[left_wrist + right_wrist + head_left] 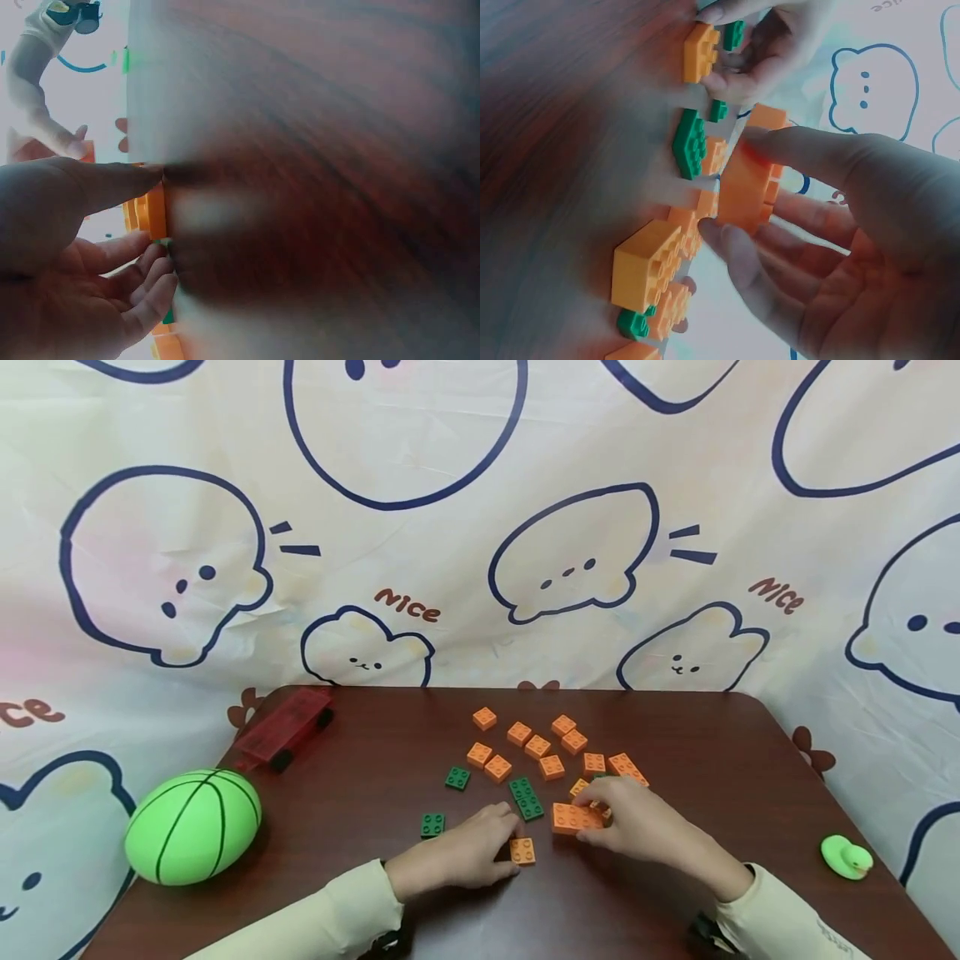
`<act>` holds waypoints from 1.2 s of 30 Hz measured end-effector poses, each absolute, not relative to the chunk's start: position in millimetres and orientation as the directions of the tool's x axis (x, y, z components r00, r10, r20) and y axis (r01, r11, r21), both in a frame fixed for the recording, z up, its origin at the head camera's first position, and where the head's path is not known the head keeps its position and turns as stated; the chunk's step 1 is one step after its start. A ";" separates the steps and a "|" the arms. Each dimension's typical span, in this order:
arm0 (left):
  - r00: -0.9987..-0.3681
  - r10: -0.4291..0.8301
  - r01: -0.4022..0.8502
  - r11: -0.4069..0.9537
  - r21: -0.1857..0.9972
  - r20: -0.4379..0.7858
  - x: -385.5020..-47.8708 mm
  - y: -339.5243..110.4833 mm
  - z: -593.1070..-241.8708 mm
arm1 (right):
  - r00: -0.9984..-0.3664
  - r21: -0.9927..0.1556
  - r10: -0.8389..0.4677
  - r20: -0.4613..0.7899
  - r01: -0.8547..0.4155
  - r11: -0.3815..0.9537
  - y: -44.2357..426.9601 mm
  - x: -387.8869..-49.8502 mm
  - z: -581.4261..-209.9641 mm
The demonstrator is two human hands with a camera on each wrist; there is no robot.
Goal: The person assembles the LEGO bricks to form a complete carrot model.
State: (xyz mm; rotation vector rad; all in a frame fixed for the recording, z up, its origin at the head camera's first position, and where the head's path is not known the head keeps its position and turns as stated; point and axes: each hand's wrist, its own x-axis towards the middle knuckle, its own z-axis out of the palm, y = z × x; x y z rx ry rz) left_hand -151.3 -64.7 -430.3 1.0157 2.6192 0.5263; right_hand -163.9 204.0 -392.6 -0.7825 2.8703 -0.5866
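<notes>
1. Sleeves (345, 906) in pale cream reach in from the near edge, over a dark reddish-brown table (337, 827).
2. At near centre, the left hand (465, 852) pinches a small orange brick (522, 852) between thumb and finger, so its grip is narrow. The brick is low, at the tabletop, studs up.
3. Just right of it and slightly farther, the right hand (637, 818) grips a long orange brick (574, 818) between thumb and fingers. The right wrist view shows this brick lifted clear of the table.
4. At far right of the table's near half sits a small yellow-green toy duck (847, 857); well apart on the left lies a large green ball (193, 827) with black lines.
5. Beyond the left hand are two small green bricks and one longer green brick (526, 799). Another green piece is partly hidden behind the right hand.
6. Farther, loose orange bricks (537, 747) spread across the centre and right.
7. At far left stands a see-through red toy car (288, 727) with black wheels.
8. Behind everything hangs a pale cloth (465, 552) printed with blue-outlined cartoon animals and the word "Nice".
</notes>
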 end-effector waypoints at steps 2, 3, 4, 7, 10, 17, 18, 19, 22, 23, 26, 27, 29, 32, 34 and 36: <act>-0.717 0.686 0.585 0.688 0.430 -0.121 -152.0 -64.7 -431.1 | -0.848 -0.412 -0.530 0.013 -0.487 0.770 201.6 -166.0 -391.6; -0.720 0.684 0.582 0.688 0.433 -0.120 -152.6 -64.9 -431.4 | -0.842 -0.421 -0.539 0.023 -0.497 0.759 200.3 -166.7 -391.3; -0.721 0.683 0.579 0.688 0.436 -0.120 -153.2 -65.1 -431.8 | -0.837 -0.431 -0.547 0.032 -0.505 0.748 199.1 -167.0 -391.2; -0.720 0.682 0.570 0.685 0.453 -0.125 -155.0 -65.7 -432.8 | -0.815 -0.458 -0.576 0.065 -0.537 0.708 196.8 -167.3 -391.3; -0.722 0.678 0.545 0.681 0.488 -0.140 -155.9 -65.8 -433.8 | -0.800 -0.474 -0.593 0.090 -0.558 0.681 194.8 -167.0 -392.5; -0.759 0.639 0.481 0.679 0.554 -0.125 -155.6 -65.0 -437.2 | -0.774 -0.483 -0.625 0.105 -0.589 0.648 181.7 -163.3 -397.8; -0.763 0.635 0.475 0.678 0.561 -0.121 -155.1 -65.0 -437.6 | -0.771 -0.486 -0.628 0.102 -0.590 0.645 179.0 -162.2 -398.1; -0.767 0.631 0.468 0.678 0.568 -0.121 -154.6 -65.0 -438.0 | -0.770 -0.485 -0.630 0.100 -0.591 0.645 176.4 -161.1 -398.2; -0.776 0.620 0.465 0.689 0.556 -0.120 -152.1 -64.2 -438.9 | -0.765 -0.487 -0.637 0.092 -0.593 0.642 170.6 -159.6 -399.3; -0.778 0.617 0.467 0.695 0.547 -0.118 -151.4 -63.9 -439.3 | -0.766 -0.484 -0.637 0.089 -0.592 0.644 169.2 -159.8 -399.8; -0.784 0.611 0.473 0.706 0.527 -0.115 -150.3 -63.1 -440.5 | -0.766 -0.479 -0.638 0.075 -0.589 0.651 166.6 -160.5 -402.5; -0.784 0.611 0.475 0.706 0.525 -0.112 -150.4 -63.1 -440.9 | -0.769 -0.476 -0.636 0.072 -0.587 0.655 166.3 -160.7 -403.5; -0.784 0.611 0.470 0.700 0.537 -0.111 -151.7 -63.1 -441.0 | -0.769 -0.464 -0.634 0.080 -0.592 0.660 165.9 -160.9 -405.9; -0.777 0.619 0.463 0.684 0.564 -0.114 -154.8 -63.0 -439.8 | -0.772 -0.440 -0.628 0.104 -0.601 0.667 166.4 -160.0 -410.2; -0.773 0.624 0.460 0.678 0.574 -0.118 -157.1 -62.5 -437.9 | -0.769 -0.425 -0.628 0.122 -0.612 0.667 167.0 -159.7 -413.5; -0.770 0.627 0.463 0.679 0.569 -0.122 -158.6 -61.9 -435.2 | -0.762 -0.413 -0.634 0.135 -0.624 0.663 167.5 -159.9 -416.8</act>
